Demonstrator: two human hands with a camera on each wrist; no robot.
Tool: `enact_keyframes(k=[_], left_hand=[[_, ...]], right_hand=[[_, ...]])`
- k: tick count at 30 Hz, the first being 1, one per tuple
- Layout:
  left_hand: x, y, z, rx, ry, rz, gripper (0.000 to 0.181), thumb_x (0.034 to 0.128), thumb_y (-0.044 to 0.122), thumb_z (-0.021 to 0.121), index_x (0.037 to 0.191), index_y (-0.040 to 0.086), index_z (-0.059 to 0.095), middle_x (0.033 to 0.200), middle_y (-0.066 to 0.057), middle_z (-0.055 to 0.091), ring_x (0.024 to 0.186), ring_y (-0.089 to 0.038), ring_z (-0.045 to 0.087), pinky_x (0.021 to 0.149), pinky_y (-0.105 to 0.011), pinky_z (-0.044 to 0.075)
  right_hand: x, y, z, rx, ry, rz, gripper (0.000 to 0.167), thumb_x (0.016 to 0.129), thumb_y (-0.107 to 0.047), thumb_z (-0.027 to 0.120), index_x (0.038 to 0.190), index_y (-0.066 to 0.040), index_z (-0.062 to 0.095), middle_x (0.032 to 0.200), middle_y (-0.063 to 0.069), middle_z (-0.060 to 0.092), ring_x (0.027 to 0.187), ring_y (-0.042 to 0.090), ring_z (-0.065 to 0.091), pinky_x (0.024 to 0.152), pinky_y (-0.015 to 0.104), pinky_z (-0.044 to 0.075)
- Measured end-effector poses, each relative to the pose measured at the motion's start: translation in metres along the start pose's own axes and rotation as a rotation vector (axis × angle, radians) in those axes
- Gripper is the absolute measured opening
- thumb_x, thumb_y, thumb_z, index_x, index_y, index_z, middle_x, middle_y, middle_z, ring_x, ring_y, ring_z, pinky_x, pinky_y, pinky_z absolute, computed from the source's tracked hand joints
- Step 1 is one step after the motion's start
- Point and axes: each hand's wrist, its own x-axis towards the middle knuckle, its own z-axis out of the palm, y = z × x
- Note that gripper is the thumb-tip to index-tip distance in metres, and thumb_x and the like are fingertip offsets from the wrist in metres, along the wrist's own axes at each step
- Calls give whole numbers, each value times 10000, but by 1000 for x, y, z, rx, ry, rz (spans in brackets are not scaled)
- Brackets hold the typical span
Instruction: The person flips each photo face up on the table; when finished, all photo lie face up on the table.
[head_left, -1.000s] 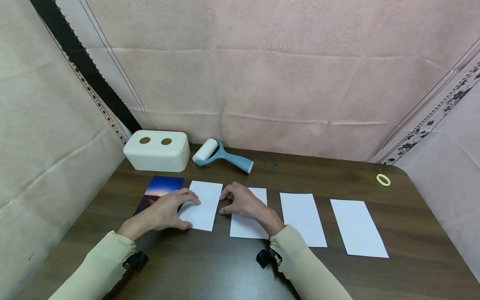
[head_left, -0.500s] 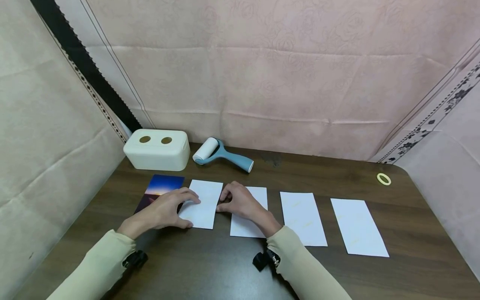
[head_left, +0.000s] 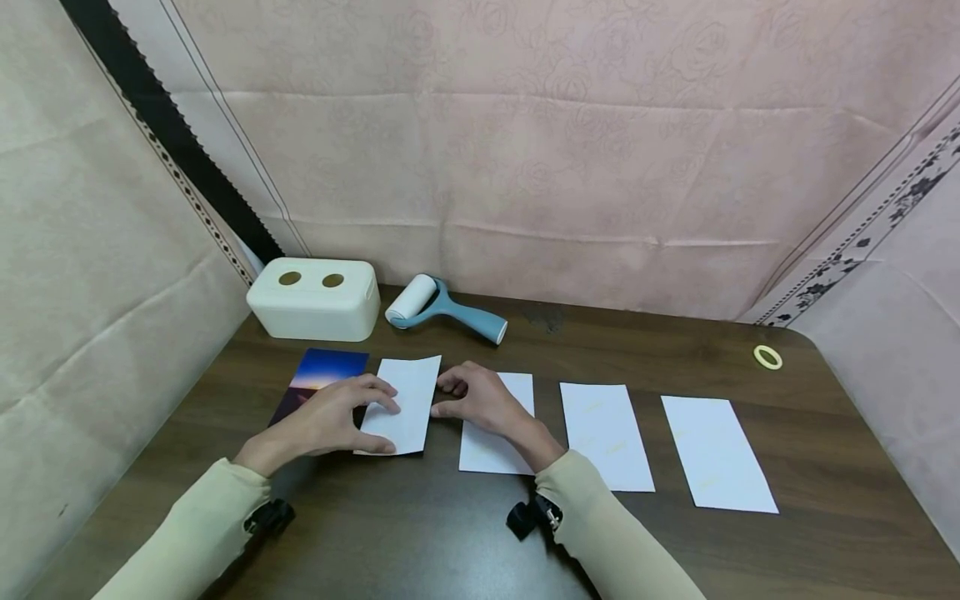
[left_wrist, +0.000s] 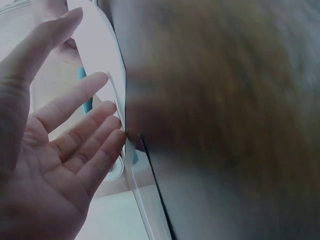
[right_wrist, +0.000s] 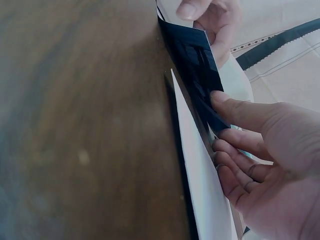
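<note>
Being pinched at its right edge between the thumb and forefinger of the right hand (head_left: 483,403), the white-backed card (head_left: 408,400) is held tilted above the table (head_left: 375,533), between both hands; its dark underside (right_wrist: 192,57) is exposed. The edge is probably chosen because a thin sheet is hardly grasped by its middle. By the left hand (head_left: 326,419) nothing is clenched: its fingers are extended, and the thumb is laid over the near corner, seemingly for steadying. A sunset picture (head_left: 333,364) is partly hidden by this hand. Three other white cards (head_left: 607,437) are spaced apart, perhaps for easy reach; the lint roller (head_left: 450,312) is placed behind, presumably out of the way.
</note>
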Motion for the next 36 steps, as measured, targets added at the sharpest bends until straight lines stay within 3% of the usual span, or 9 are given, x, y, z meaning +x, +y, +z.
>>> enact_keyframes(k=[8,12,16,25,36], left_hand=[[5,2,3,-39,86,-35,293,968,417,791,1136,178,816,1204,-15,717,1060,-243,668,884,-466,563],[13,5,4,-108,106,-116,288,998,400,755,1152,164,816,1144,2,726,978,-192,644,823,-392,541],[21,8,4,-152,119,-198,350,1025,447,699,1184,155,809,1115,9,723,993,-193,638,832,-399,529],[31,11,7,-207,145,-316,486,1000,556,682,1194,127,800,1130,-33,732,1052,-242,638,832,-418,528],[34,13,10,-290,147,-343,465,948,553,758,1151,137,793,1090,-4,741,990,-200,662,822,-392,537]], right_hand=[[0,-3,1,11,6,-38,422,903,-215,885,1259,-55,727,1124,21,665,1012,177,635,890,311,529],[-1,-5,2,28,13,-83,450,892,-201,895,1274,-41,721,1130,25,661,1022,184,643,899,297,536],[-1,-6,3,52,14,-111,476,890,-207,898,1295,-41,711,1147,26,658,1042,184,646,917,294,539],[-1,-9,6,78,7,-130,530,886,-195,900,1344,-40,681,1225,58,665,1116,207,641,961,303,534],[-2,-12,10,82,9,-127,548,886,-208,901,1355,-38,675,1221,61,659,1116,217,653,949,302,543]])
